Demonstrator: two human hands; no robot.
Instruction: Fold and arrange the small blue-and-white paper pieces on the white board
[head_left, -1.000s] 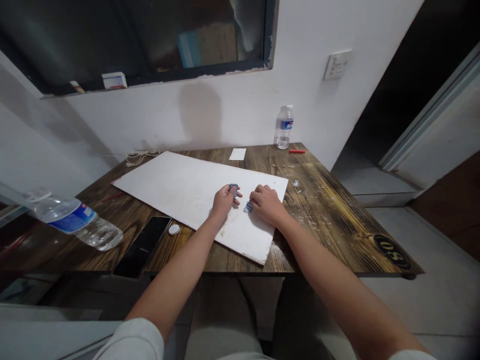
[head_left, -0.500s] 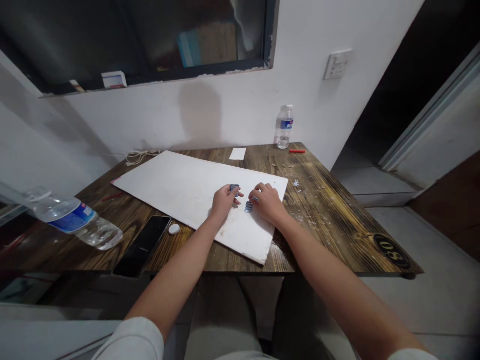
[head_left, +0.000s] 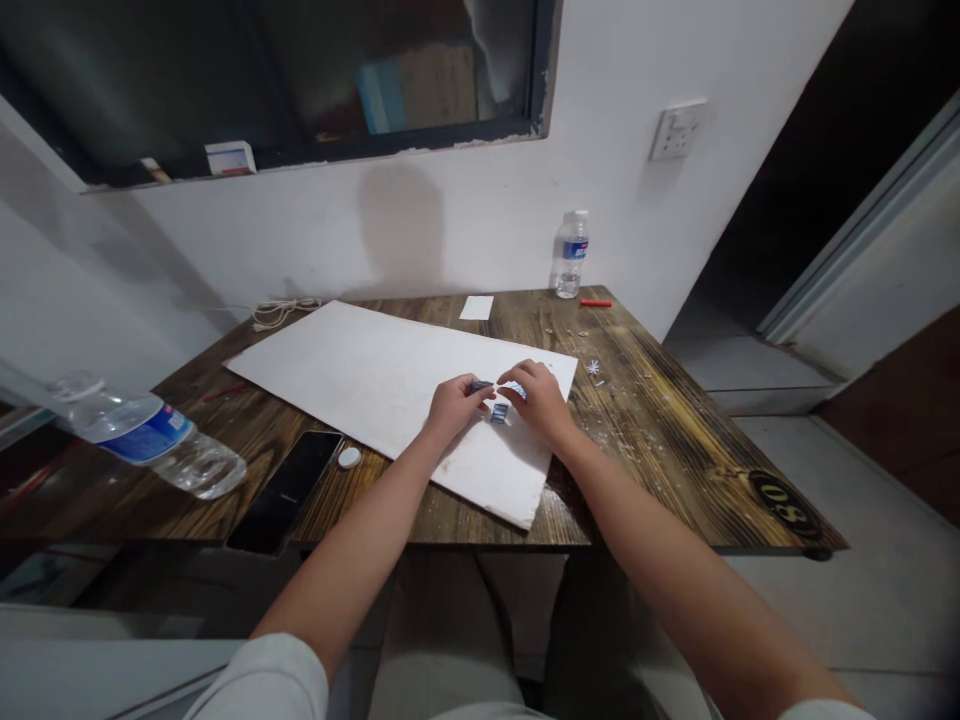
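Observation:
Above the right part of a white board (head_left: 375,370), my two hands are close together. My left hand (head_left: 450,408) pinches a small dark blue piece (head_left: 481,385) between thumb and fingers, seen nearly edge-on. My right hand (head_left: 544,402) has its fingers curled round a small blue-and-white piece (head_left: 516,389), partly hidden by the fingers. Beneath them, a small blue-striped piece (head_left: 499,412) lies on the board. What exactly these pieces are is too small to make out.
On the dark wooden table (head_left: 637,470) lie a phone (head_left: 285,492), a white cap (head_left: 349,457), a large bottle on its side (head_left: 157,435), a paper slip (head_left: 476,307), a red stick (head_left: 596,303) and white scraps (head_left: 593,367). A small bottle (head_left: 573,255) stands near the wall.
My hands have come closer together over the board. The piece in my left hand has turned from showing its striped face to nearly edge-on, and my right hand has lifted slightly.

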